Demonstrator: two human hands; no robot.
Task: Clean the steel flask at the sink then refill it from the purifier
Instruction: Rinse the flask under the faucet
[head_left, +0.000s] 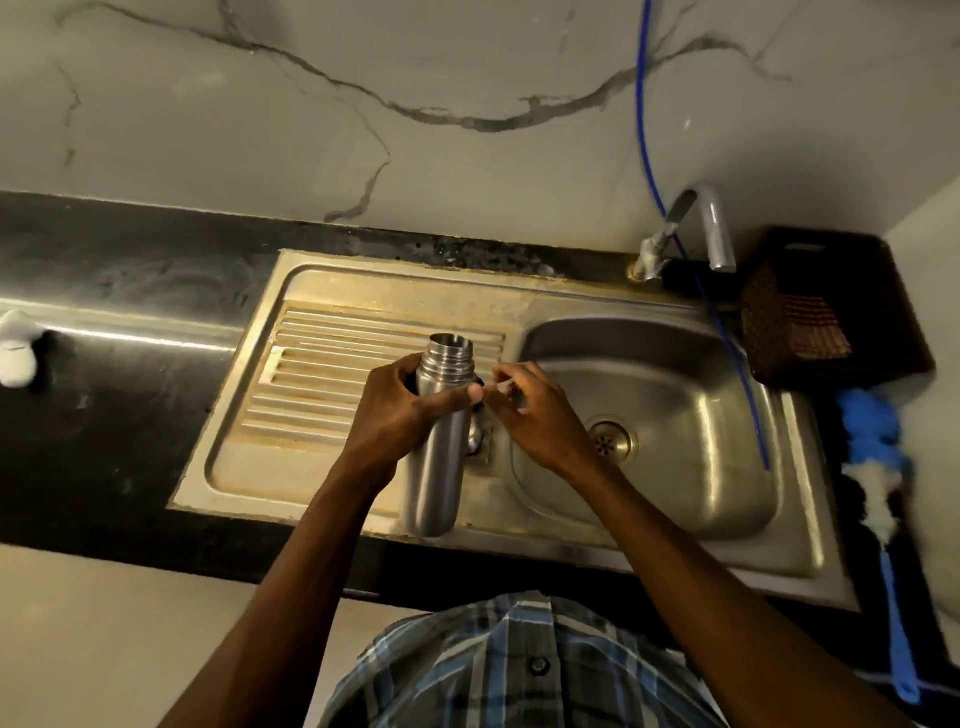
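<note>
A steel flask (439, 441) stands upright and uncapped at the centre of the view, over the ridged drainboard of a steel sink (363, 291). The left hand (402, 410) wraps its fingers closed around the flask's neck. The right hand (535, 415), at 3 o'clock beside it, pinches something small and blurred; what it is cannot be made out. A dark rounded part behind the flask is mostly hidden. No writing is legible anywhere. The tap (691, 234) sits at 1 o'clock, a blue tube (649, 145) running past it. A blue brush (883, 499) lies on the desk at 4 o'clock, partly cut off.
</note>
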